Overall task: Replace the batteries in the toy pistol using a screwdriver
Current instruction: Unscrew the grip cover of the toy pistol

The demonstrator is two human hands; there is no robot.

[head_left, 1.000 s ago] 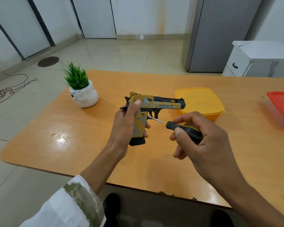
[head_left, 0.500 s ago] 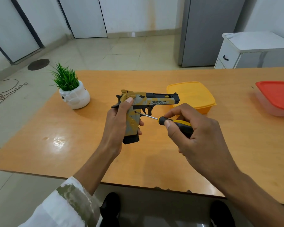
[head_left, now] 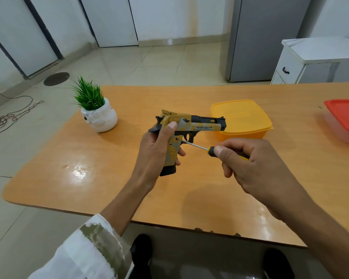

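Now the left hand (head_left: 155, 152) grips the pistol (head_left: 201, 125) upright while the right hand (head_left: 258, 170), at four o'clock from it, pinches the screwdriver (head_left: 210, 151), tip against the grip.

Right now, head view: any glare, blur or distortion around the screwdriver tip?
Head view: a glare patch on the table sits left of the left hand, off the work; screwdriver tip against the toy pistol looks sharp; wide-angle lens bows the table edges.
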